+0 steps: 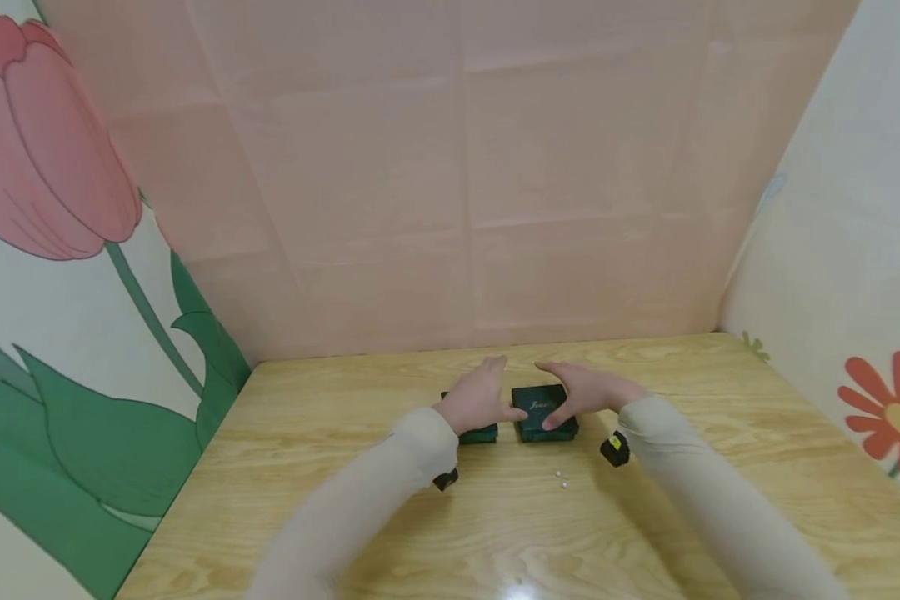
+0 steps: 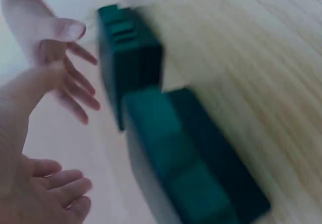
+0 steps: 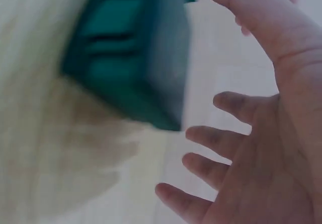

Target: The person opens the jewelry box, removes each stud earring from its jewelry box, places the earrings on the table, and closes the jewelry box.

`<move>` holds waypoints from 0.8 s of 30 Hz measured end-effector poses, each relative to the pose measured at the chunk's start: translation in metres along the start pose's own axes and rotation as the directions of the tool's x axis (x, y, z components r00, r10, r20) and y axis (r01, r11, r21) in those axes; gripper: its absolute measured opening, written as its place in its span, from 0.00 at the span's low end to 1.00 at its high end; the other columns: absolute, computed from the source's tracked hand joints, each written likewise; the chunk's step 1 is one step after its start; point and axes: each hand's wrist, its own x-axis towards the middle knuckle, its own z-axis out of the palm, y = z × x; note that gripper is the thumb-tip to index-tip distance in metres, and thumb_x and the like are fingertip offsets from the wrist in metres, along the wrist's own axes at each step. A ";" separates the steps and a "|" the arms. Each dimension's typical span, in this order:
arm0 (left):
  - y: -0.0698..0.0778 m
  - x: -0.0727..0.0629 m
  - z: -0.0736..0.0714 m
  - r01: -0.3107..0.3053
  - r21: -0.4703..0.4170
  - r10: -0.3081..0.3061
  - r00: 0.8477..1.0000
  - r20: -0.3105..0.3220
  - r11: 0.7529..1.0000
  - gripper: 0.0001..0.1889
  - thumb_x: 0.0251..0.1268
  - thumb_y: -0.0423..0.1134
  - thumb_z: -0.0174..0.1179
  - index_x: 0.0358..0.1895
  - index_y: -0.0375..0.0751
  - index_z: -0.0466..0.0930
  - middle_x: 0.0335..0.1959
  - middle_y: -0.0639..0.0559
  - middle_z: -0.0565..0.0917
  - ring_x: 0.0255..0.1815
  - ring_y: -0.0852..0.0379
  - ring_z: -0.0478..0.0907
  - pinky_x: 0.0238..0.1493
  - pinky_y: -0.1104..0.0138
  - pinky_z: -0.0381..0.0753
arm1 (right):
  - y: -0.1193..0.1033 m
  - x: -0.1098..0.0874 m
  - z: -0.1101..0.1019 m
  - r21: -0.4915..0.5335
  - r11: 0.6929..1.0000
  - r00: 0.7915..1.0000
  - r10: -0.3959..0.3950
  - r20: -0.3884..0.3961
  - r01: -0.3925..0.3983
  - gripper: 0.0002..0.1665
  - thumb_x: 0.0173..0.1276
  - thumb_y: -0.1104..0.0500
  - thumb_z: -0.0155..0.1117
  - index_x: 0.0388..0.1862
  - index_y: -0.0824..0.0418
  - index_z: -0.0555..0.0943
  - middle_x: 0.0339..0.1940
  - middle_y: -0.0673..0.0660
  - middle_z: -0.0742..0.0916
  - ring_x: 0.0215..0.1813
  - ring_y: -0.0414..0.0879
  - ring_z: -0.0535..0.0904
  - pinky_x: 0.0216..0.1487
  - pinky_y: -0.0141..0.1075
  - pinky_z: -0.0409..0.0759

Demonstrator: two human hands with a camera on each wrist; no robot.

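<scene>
Two dark green boxes stand side by side on a wooden table, the right box point(image 1: 534, 402) showing small lettering on its lid. Over the left box point(image 1: 482, 436) hovers my left hand point(image 1: 478, 400), fingers extended and hiding much of its lid. My right hand point(image 1: 588, 390) is spread above the right side of the other box, holding nothing. In the left wrist view, the nearer box point(image 2: 176, 153) is apart from the left palm. The right wrist view has a blurred green box point(image 3: 121, 48) beside the spread fingers point(image 3: 206, 169).
Two tiny pale beads point(image 1: 561, 479) lie on the table point(image 1: 330, 400) in front of the right box. A pink backdrop point(image 1: 450, 183) rises behind the table, with flower-printed sheets at both sides. Black wrist devices point(image 1: 616, 449) hang under the sleeves.
</scene>
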 end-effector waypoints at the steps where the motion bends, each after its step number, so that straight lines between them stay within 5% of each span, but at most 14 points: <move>1: 0.004 0.003 0.005 -0.009 0.041 0.008 0.999 0.036 0.999 0.55 0.52 0.66 0.64 0.76 0.38 0.49 0.74 0.44 0.60 0.72 0.48 0.63 0.68 0.57 0.66 | 0.003 -0.001 0.002 0.007 1.000 1.000 0.001 0.025 -0.002 0.68 0.48 0.42 0.78 0.76 0.68 0.50 0.74 0.73 0.60 0.73 0.69 0.56 0.67 0.63 0.57; 5: 0.018 0.014 0.018 -0.039 0.172 0.012 0.988 0.151 0.984 0.60 0.45 0.71 0.65 0.76 0.38 0.49 0.74 0.45 0.60 0.72 0.51 0.63 0.68 0.63 0.65 | 0.012 -0.006 0.010 0.066 0.998 0.997 -0.003 0.080 -0.002 0.69 0.45 0.47 0.82 0.75 0.71 0.50 0.72 0.72 0.63 0.70 0.66 0.61 0.67 0.59 0.60; 10: 0.027 0.021 0.022 -0.024 0.173 -0.019 0.970 0.243 0.985 0.55 0.45 0.64 0.71 0.74 0.42 0.55 0.69 0.47 0.67 0.66 0.53 0.68 0.63 0.64 0.69 | 0.017 -0.007 0.015 0.085 0.996 0.998 -0.021 0.053 0.016 0.66 0.43 0.50 0.83 0.73 0.70 0.54 0.68 0.70 0.69 0.67 0.63 0.66 0.65 0.58 0.63; 24: 0.025 0.032 0.019 -0.014 0.095 -0.014 0.958 0.286 0.995 0.52 0.43 0.50 0.77 0.73 0.46 0.57 0.64 0.47 0.67 0.61 0.55 0.68 0.55 0.63 0.74 | 0.019 -0.005 0.014 0.095 0.995 0.998 -0.044 0.034 0.041 0.59 0.45 0.49 0.82 0.70 0.68 0.59 0.63 0.65 0.73 0.62 0.57 0.70 0.61 0.52 0.67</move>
